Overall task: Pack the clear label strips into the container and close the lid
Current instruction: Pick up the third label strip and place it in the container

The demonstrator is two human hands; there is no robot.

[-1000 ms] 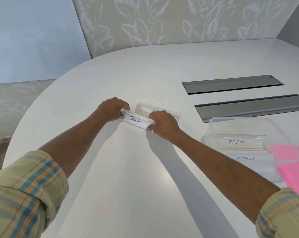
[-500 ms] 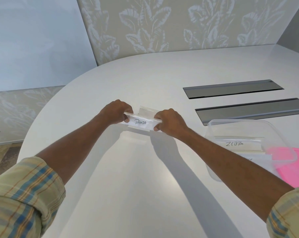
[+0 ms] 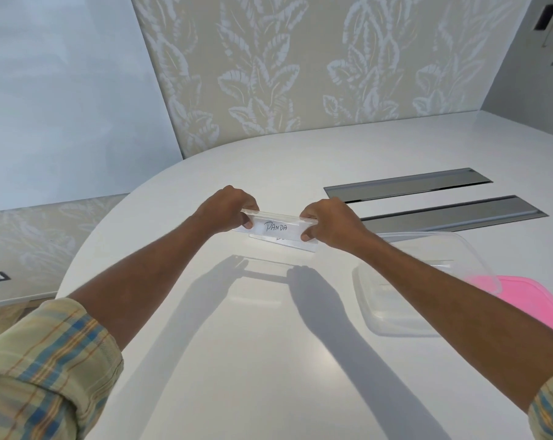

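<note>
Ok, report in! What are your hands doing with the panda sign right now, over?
Left hand and right hand each grip an end of the PANDA strip, raised off the table. Container open, to the right. Pink lid off, beside it. Nothing in the way.

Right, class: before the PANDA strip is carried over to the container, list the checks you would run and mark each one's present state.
1. Both ends gripped, left hand and right hand: ok.
2. PANDA strip lifted off the table: ok, its shadow lies apart.
3. Container open: ok.
4. Pink lid out of the way, beside the container: ok.
5. Room left inside the container: cannot tell, the right forearm hides it.
6. Second strip behind the PANDA one secure: cannot tell.
</note>
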